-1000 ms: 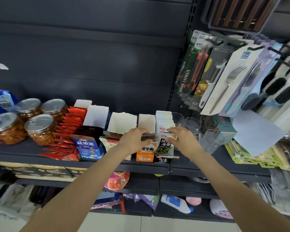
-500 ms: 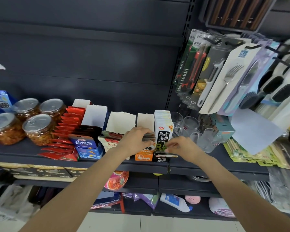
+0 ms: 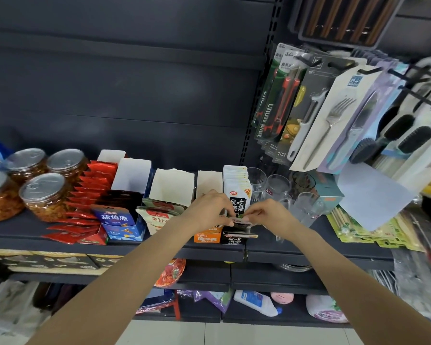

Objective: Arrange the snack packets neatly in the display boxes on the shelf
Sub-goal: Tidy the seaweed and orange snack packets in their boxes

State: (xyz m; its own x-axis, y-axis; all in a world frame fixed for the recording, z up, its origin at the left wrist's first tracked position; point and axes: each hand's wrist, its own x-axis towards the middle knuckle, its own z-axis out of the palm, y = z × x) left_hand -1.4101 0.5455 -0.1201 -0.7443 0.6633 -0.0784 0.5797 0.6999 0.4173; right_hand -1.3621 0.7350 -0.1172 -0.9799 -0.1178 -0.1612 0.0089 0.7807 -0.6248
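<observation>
A row of open display boxes stands on the dark shelf (image 3: 209,250). The rightmost black-and-white box (image 3: 234,239) holds upright white and black snack packets (image 3: 237,192). Beside it is an orange box (image 3: 207,237). My left hand (image 3: 207,210) and my right hand (image 3: 269,215) meet over the front of these two boxes. Both pinch a few dark packets (image 3: 236,221) lying flat between them, just in front of the upright row. Further left are a beige box (image 3: 157,220), a blue box (image 3: 119,222) and red packets (image 3: 89,195) spilling forward.
Several clear jars with metal lids (image 3: 42,195) stand at the left. Drinking glasses (image 3: 276,188) crowd the shelf right of the boxes. Utility knives, forks and brushes hang on pegs (image 3: 334,115) above right. Green packets (image 3: 359,230) lie at the far right.
My right hand has dropped from the top of the upright packets toward the box front. Both hands now hold the dark packets lower, between the orange and black boxes.
</observation>
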